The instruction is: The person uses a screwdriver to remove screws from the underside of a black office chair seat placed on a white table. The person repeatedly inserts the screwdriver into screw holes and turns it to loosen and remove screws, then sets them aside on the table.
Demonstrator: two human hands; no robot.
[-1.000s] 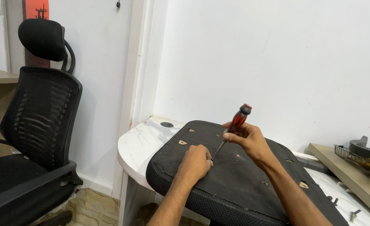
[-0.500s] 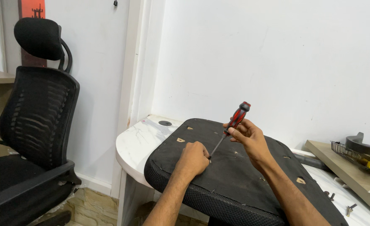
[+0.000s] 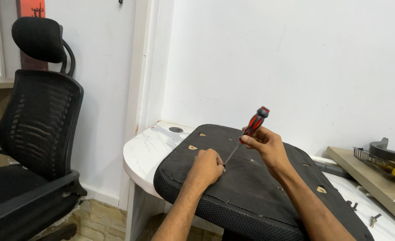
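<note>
At frame centre, the right hand (image 3: 266, 145) grips the red-black screwdriver (image 3: 246, 134) tilted, while the curled left hand (image 3: 206, 167) steadies its tip against the upturned seat cushion (image 3: 251, 192), apparently to guide it.

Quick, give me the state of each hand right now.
Left hand: closed in a fist, resting on the seat cushion at the screwdriver tip.
Right hand: closed around the screwdriver.

Two hands, left hand (image 3: 208, 168) and right hand (image 3: 266, 146), one screwdriver (image 3: 249, 130), one black seat pad (image 3: 251, 187), one white table (image 3: 146, 151), one black chair (image 3: 32, 134), one wire basket (image 3: 380, 163), two small metal bits (image 3: 363, 213)
</note>
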